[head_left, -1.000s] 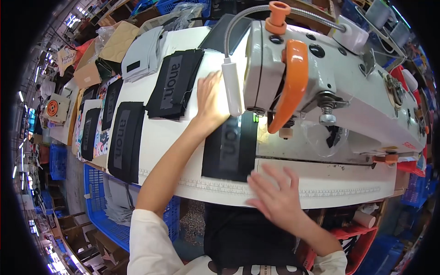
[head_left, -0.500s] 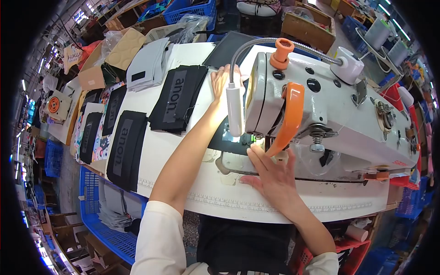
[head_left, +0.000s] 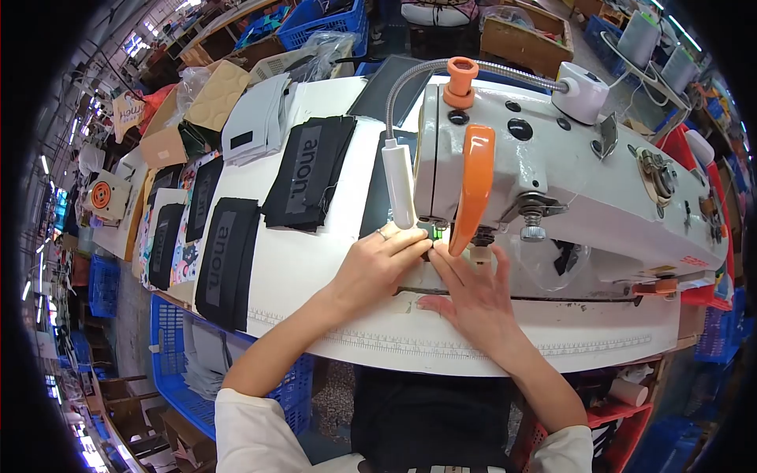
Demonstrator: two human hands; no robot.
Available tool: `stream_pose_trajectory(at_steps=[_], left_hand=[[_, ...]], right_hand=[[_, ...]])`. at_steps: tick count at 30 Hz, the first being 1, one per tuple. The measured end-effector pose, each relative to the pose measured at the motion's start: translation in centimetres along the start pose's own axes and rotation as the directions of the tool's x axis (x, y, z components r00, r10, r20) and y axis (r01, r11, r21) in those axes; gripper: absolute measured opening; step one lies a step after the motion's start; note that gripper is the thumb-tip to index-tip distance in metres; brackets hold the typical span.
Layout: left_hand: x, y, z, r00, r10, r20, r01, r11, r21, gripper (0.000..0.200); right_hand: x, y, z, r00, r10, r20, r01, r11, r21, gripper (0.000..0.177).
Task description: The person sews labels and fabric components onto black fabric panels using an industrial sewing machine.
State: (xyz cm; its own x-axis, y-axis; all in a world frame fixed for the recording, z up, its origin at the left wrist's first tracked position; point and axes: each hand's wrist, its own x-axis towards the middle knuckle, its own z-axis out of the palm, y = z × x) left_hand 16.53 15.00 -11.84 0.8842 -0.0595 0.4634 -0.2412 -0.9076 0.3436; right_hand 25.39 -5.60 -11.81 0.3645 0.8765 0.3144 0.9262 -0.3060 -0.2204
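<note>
Fabric [head_left: 377, 197] | at left fingers [head_left: 410, 251], right fingers [head_left: 448, 268] | extends beyond them

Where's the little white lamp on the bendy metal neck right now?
In the head view, the white lamp hangs near the middle, left of the sewing machine, its lower end by the left hand.

Dark fabric [head_left: 375, 201] is being touched by the left hand [head_left: 380, 264] beside the needle area [head_left: 439, 234] of the sewing machine [head_left: 544, 150]; the right hand [head_left: 475, 296] is being positioned opposite, fingers nearly meeting. The lamp [head_left: 400, 185] is being carried alongside by a flexible neck [head_left: 441, 63]. Stacked black panels [head_left: 309, 173] marked "anon." are being supported by the white table [head_left: 270, 272].
</note>
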Motion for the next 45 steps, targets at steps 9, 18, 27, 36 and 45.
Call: stream_pose_trajectory(at_steps=[9,18,27,36,45], left_hand=[[0.5,0.0,0.3,0.995,-0.050,0.086,0.046,0.998,0.053,0.045],[0.8,0.5,0.5,0.998,-0.045,0.050,0.040,0.995,0.095,0.038],[1.8,-1.0,-0.7,0.998,-0.054,-0.033,0.054,0.998,-0.009,0.028],[4.2,-5.1,0.4,0.807,-0.576,-0.128,0.586,0.757,0.290,0.023],[1.3,-10.1,-10.3,0.549,-0.661,-0.511,0.727,0.680,-0.098,0.025]], right_hand=[[0.0,0.3,0.1,0.998,0.017,-0.063,-0.012,0.996,0.086,0.062],[-0.2,0.5,0.5,0.995,0.010,-0.100,0.001,0.994,0.110,0.058],[-0.1,0.3,0.0,0.995,0.002,-0.097,0.012,0.991,0.135,0.053],[-0.2,0.0,-0.4,0.999,0.030,-0.039,-0.024,0.988,0.152,0.051],[-0.1,0.2,-0.5,0.999,0.047,-0.011,-0.044,0.980,0.195,0.051]])
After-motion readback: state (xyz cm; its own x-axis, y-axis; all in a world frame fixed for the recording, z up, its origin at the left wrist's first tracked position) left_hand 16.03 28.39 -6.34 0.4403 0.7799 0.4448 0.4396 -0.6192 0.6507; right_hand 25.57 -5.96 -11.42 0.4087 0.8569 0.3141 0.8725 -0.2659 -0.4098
